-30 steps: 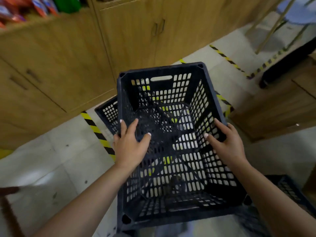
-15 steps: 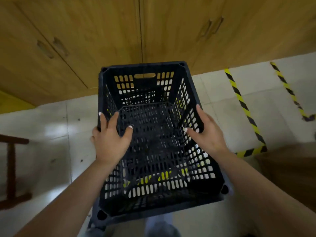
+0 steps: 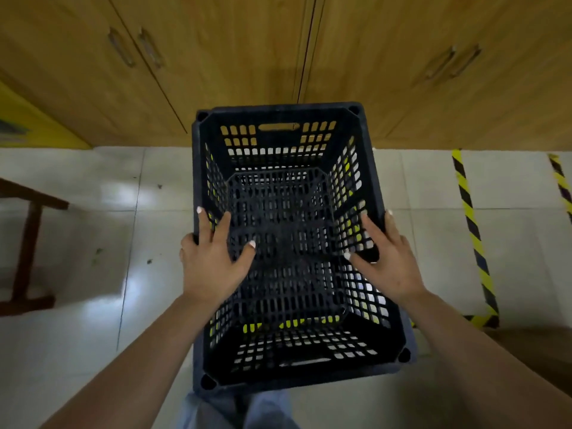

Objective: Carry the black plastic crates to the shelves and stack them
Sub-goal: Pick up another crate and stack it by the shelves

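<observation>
Squared to wooden cabinets now, both hands grip perforated black crate.

wooden cabinet doors block way just beyond crate; open floor left, dark wooden frame far left.

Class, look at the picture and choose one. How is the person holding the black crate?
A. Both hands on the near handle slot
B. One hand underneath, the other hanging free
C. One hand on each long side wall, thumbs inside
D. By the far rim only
C: the left hand grips the crate's left wall and the right hand its right wall, thumbs inside.
</observation>
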`<state>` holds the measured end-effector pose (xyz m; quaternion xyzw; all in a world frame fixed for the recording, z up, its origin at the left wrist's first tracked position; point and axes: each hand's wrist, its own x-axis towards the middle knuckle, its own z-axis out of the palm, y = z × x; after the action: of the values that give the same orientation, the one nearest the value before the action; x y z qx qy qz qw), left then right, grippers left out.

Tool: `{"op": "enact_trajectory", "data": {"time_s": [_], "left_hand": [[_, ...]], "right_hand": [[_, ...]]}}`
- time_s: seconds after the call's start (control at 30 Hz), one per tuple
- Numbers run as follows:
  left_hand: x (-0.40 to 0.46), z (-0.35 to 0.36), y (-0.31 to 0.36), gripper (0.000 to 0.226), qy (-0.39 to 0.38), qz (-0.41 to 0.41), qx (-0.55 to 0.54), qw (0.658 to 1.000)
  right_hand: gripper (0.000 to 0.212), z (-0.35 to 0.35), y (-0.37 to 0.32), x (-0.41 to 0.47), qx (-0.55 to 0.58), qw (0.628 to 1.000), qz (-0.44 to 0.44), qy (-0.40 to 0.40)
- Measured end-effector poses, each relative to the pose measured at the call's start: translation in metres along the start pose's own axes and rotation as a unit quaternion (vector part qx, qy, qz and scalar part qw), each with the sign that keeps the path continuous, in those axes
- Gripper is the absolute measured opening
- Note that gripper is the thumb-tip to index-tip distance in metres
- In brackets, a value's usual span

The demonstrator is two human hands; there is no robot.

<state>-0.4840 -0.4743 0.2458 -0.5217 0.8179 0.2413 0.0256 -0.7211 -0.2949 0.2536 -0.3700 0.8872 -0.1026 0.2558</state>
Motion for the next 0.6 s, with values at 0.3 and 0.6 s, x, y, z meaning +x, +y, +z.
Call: {"op": "enact_trajectory", "data": {"time_s": [0.3, 0.6], "left_hand": [[-0.006, 0.013, -0.036, 0.078, -0.004, 0.077, 0.034, 0.996], [-0.004, 0.014, -0.033, 0.098, 0.005, 0.048, -0.039, 0.998]], "right_hand": [[0.087, 0.02, 0.025, -0.009, -0.077, 0.995, -0.064, 0.006], [0.091, 0.03, 0.023, -0.002, -0.118, 0.992, 0.02, 0.034]]}}
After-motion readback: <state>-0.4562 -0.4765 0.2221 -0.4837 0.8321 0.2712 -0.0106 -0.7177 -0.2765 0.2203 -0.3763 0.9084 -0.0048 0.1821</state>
